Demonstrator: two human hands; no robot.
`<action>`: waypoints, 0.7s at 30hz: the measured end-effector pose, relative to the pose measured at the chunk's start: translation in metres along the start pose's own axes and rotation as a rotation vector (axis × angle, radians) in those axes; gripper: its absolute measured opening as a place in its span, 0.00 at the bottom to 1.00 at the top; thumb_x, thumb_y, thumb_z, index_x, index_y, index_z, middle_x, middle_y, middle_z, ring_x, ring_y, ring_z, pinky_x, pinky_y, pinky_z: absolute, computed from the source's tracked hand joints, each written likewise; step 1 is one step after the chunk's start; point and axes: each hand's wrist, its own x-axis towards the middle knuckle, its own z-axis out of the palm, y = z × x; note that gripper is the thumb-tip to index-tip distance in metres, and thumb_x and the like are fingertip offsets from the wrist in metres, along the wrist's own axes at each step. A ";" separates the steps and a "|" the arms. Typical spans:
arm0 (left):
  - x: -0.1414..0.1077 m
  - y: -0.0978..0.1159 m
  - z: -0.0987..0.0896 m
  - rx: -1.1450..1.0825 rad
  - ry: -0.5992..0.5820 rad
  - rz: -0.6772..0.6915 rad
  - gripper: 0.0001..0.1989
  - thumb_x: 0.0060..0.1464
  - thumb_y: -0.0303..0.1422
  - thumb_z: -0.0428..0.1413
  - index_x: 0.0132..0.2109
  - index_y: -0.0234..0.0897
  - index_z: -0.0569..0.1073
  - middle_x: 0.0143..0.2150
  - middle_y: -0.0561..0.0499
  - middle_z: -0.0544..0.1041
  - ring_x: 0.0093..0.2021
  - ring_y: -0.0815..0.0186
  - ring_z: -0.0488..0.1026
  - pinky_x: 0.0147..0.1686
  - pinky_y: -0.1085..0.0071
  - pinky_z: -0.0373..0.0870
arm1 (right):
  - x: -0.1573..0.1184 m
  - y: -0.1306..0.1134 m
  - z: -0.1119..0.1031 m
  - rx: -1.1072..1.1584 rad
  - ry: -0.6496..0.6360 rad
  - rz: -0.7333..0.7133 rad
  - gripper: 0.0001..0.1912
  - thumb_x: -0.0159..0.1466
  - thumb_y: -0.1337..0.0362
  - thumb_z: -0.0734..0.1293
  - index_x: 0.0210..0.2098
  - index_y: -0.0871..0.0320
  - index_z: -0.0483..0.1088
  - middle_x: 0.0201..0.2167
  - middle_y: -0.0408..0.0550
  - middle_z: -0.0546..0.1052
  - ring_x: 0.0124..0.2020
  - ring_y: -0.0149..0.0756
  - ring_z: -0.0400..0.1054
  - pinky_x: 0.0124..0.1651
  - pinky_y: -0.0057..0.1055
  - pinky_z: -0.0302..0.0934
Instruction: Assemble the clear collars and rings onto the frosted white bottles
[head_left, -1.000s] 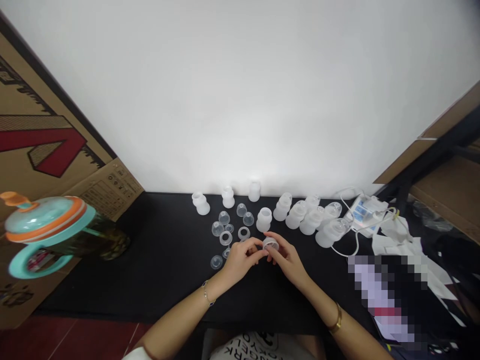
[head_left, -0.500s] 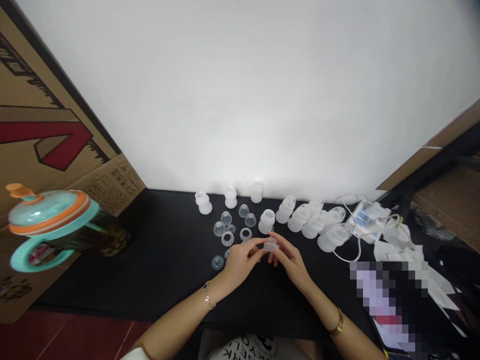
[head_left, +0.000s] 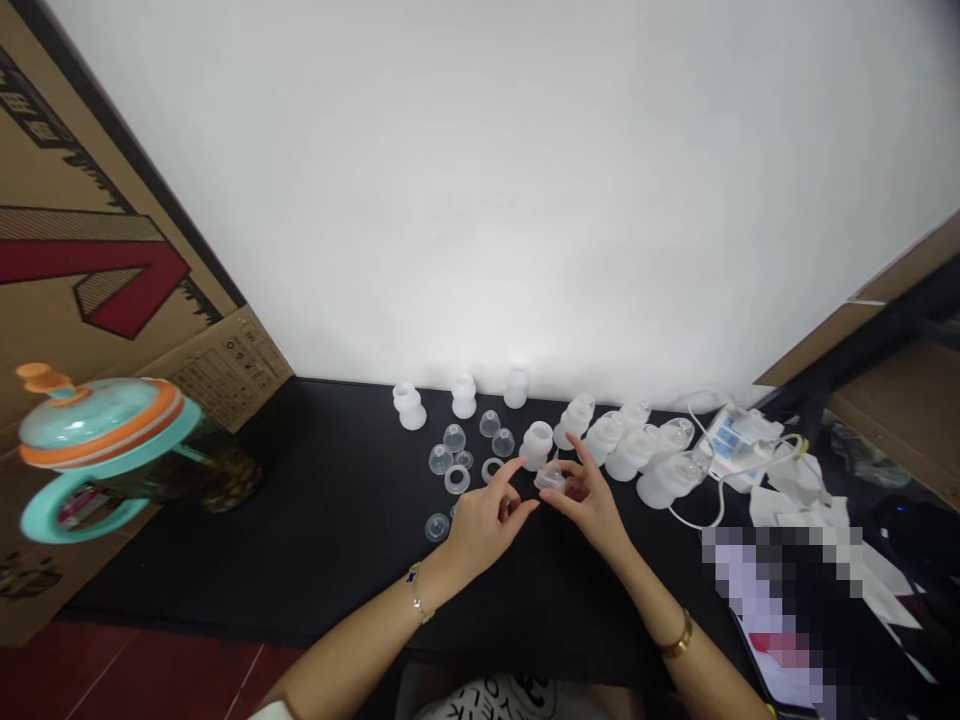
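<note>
Pinching clear silicone pc point(head_left: 550, 478) in narrow fingers of R hand point(head_left: 589, 495) near frame center, L hand point(head_left: 487, 525) open just beside, frosted bottle-shaped pcs point(head_left: 631, 452) on black mat point(head_left: 337, 500) at right, seemingly grouped by type.

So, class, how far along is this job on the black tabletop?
Done, it seems: the frosted bodies at right wear clear cups. In hand: a small clear piece held by the right hand. Still to do: loose clear cups, rings and bare bodies.
</note>
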 end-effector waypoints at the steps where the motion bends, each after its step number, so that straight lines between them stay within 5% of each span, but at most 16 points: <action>1: 0.000 0.000 0.000 0.002 -0.004 0.008 0.26 0.62 0.42 0.58 0.65 0.44 0.68 0.30 0.55 0.79 0.26 0.68 0.73 0.32 0.72 0.67 | 0.003 0.000 -0.002 -0.063 -0.021 -0.008 0.52 0.56 0.54 0.78 0.73 0.46 0.50 0.46 0.47 0.78 0.25 0.29 0.65 0.30 0.30 0.64; 9: 0.001 -0.001 0.002 0.065 -0.011 0.059 0.20 0.61 0.38 0.57 0.59 0.43 0.74 0.28 0.55 0.78 0.25 0.68 0.73 0.29 0.73 0.66 | 0.010 0.004 -0.004 -0.515 -0.071 -0.087 0.45 0.58 0.52 0.76 0.71 0.43 0.57 0.48 0.48 0.80 0.26 0.33 0.70 0.34 0.34 0.66; 21: 0.001 -0.005 0.006 0.111 -0.026 0.081 0.18 0.62 0.37 0.56 0.58 0.44 0.75 0.28 0.55 0.78 0.25 0.68 0.73 0.29 0.73 0.66 | 0.011 -0.005 -0.001 -0.574 -0.013 -0.113 0.37 0.57 0.53 0.76 0.64 0.46 0.66 0.43 0.47 0.81 0.26 0.36 0.70 0.32 0.34 0.65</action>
